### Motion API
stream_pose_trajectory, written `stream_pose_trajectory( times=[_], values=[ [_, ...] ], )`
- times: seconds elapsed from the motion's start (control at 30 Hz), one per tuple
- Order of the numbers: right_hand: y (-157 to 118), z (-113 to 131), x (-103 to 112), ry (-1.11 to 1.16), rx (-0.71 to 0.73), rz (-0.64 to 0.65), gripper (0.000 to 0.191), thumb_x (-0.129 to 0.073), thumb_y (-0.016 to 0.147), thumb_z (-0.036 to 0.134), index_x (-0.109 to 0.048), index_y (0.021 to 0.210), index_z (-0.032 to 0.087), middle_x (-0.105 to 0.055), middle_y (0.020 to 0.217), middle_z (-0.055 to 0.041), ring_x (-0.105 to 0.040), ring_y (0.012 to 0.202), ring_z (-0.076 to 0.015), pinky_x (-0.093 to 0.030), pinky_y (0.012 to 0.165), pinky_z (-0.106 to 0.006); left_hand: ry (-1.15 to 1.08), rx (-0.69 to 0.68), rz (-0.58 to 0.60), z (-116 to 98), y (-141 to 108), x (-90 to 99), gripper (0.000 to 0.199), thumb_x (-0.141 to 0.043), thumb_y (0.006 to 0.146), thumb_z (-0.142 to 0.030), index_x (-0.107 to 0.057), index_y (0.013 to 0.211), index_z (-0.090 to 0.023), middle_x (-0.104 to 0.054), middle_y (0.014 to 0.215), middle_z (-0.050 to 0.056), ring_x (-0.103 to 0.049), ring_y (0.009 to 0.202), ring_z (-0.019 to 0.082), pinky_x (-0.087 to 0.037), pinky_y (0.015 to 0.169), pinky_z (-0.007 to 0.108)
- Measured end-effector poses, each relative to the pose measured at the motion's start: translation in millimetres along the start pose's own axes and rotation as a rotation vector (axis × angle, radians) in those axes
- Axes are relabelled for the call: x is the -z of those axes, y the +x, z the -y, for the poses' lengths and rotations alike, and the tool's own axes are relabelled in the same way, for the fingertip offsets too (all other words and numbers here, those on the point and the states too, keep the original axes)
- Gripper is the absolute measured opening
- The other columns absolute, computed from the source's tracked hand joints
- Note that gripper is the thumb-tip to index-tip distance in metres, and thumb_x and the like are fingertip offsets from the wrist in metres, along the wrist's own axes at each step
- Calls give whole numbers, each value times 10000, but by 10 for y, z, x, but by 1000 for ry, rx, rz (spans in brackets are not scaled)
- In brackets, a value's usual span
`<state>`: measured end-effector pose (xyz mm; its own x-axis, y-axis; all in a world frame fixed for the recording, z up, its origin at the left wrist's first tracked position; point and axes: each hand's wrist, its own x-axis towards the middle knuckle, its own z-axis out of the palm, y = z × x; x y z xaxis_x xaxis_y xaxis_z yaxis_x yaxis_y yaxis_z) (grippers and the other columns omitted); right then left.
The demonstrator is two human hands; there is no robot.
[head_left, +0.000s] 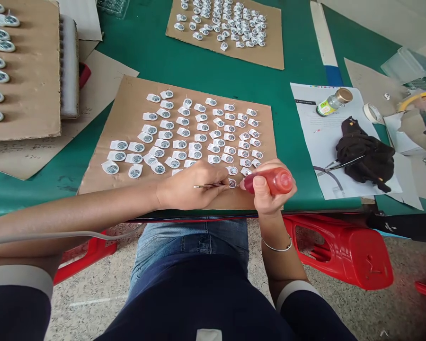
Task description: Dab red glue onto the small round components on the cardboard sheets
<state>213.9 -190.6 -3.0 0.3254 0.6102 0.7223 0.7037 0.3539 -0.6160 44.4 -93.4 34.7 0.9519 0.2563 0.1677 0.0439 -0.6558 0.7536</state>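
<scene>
At the near edge of a cardboard sheet point(110, 109), my left hand point(193, 184) is closed around thin metal tweezers point(208, 186). Their tip end lies by a small round silver-and-white badge-like piece point(232, 183). My right hand point(271, 201) grips a red squeeze bottle point(277, 181) lying sideways, its nozzle pointing left at that same piece. Whether the nozzle touches it I cannot tell. Rows of similar pieces point(179, 144) on white backings cover much of the sheet beyond my hands. My left hand hides part of the nearest rows.
A second cardboard sheet point(273, 38) with many such pieces lies at the back; another point(31, 94) rests raised at left. On the right are a glass jar point(335, 102), a black cloth point(365, 158) with other tweezers on it, and a tape roll point(372, 113). A red stool point(358, 255) stands below.
</scene>
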Motion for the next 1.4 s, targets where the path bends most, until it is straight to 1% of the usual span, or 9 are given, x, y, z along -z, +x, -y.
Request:
stream_pose_trajectory(
  times=[0.13, 0.3, 0.6, 0.77, 0.97, 1.23, 1.3, 1.37, 1.4],
  values=[
    [-8, -4, 5, 8, -12, -13, 114, -585, 740, 326, -524, 700, 238, -540, 611, 8, -527, 592, -177, -448, 523, -353, 0, -16, -12, 8, -3, -4, 150, -463, 843, -163, -588, 777, -116, -606, 690, 39, -542, 612, 111, -410, 573, 229],
    [-23, 4, 28, -8, -46, 33, 117, -566, 759, 349, -522, 722, 247, -537, 645, 1, -533, 616, -188, -469, 554, -384, 2, -3, -10, 25, -6, -15, 143, -466, 843, -169, -583, 772, -130, -610, 675, 30, -544, 603, 110, -408, 570, 230],
    [-16, 5, 11, 45, -29, 35, 96, -580, 755, 325, -535, 734, 243, -541, 642, 3, -530, 609, -178, -455, 550, -362, -26, 1, -18, 27, 4, -9, 125, -482, 826, -144, -586, 759, -127, -611, 673, 26, -530, 594, 99, -402, 570, 220],
    [-20, 8, 7, 6, -39, 48, 112, -562, 761, 341, -523, 721, 244, -544, 634, 0, -537, 605, -185, -464, 539, -374, -31, 7, -20, 31, 3, -13, 132, -476, 827, -150, -589, 761, -133, -621, 680, 25, -536, 600, 98, -405, 575, 219],
    [-1, 17, -21, 63, -19, 15, 78, -587, 743, 306, -545, 735, 242, -557, 618, 4, -537, 607, -180, -462, 543, -366, -39, 33, -19, 36, 1, -16, 118, -491, 816, -136, -603, 783, -123, -631, 702, 31, -544, 615, 99, -410, 577, 217],
    [-20, 31, -70, 70, -66, 43, 103, -578, 756, 329, -547, 715, 239, -562, 637, 0, -541, 596, -172, -469, 540, -364, -34, 75, -14, 35, -3, -15, 127, -500, 824, -150, -618, 787, -122, -629, 693, 21, -543, 614, 95, -410, 573, 212],
    [15, 13, -73, 133, -78, -42, 144, -578, 758, 355, -542, 693, 231, -538, 615, 5, -536, 589, -160, -461, 523, -337, -55, 83, -25, 38, -2, -31, 130, -509, 826, -157, -628, 794, -116, -637, 708, 27, -557, 634, 100, -423, 585, 216],
    [98, -15, -34, 264, -118, -237, 192, -535, 789, 388, -526, 685, 226, -480, 588, 17, -515, 548, -133, -423, 452, -277, -101, 109, -46, 37, 5, -39, 127, -525, 824, -164, -640, 807, -111, -653, 738, 37, -580, 665, 109, -445, 602, 220],
    [157, -29, 3, 347, -169, -336, 225, -490, 816, 407, -518, 690, 224, -451, 586, 22, -492, 505, -113, -386, 404, -248, -131, 129, -57, 32, 11, -32, 122, -537, 821, -167, -645, 811, -111, -660, 751, 41, -590, 678, 113, -456, 609, 222]
  ],
)
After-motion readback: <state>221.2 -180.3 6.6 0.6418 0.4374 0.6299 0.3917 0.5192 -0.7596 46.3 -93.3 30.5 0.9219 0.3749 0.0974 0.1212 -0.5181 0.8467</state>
